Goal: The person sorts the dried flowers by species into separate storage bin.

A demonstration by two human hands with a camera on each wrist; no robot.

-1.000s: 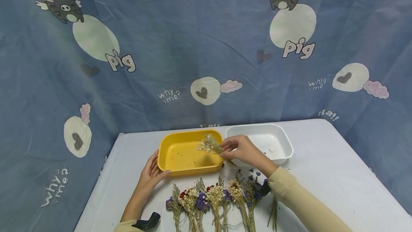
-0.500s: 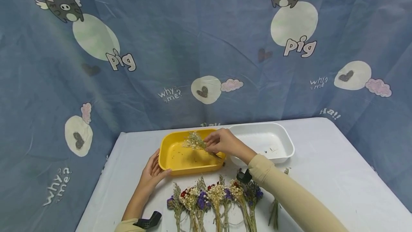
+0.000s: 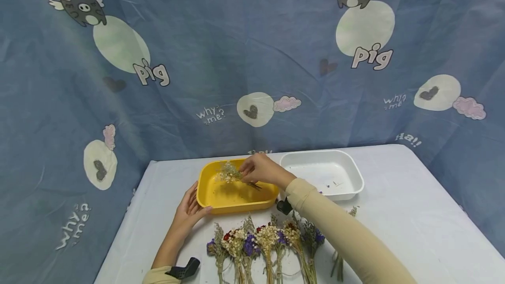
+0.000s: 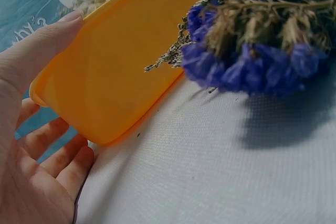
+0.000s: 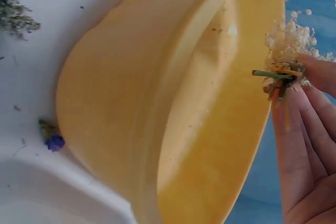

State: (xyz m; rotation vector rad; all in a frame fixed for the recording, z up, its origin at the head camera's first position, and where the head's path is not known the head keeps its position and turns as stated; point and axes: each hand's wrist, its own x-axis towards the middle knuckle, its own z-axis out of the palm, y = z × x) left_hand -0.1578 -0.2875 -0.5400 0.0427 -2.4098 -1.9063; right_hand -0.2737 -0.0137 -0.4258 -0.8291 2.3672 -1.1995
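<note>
In the head view, my right hand (image 3: 260, 170) pinches a small bunch of dried flowers (image 3: 229, 173) over the yellow tray (image 3: 238, 207). The bunch has tiny whitish blooms and points left. Its cut stem ends (image 5: 283, 77) show between thumb and fingers in the right wrist view. My left hand (image 3: 189, 214) holds the left end of that tray. In the left wrist view the thumb lies at the rim, with the fingertips against the outer wall. Small bits lie on the tray's floor.
Several dried bouquets (image 3: 266, 240), cream, red and purple, lie in a row before the yellow tray. A white tray (image 3: 347, 196) stands to its right, with scraps inside. Another stemmed bunch (image 3: 338, 266) is partly hidden by the right sleeve. Behind hangs a blue patterned curtain (image 3: 252, 47).
My right hand has moved left with the bunch of dried flowers, from between the two trays to over the yellow one. The left hand stays at the tray's end.
</note>
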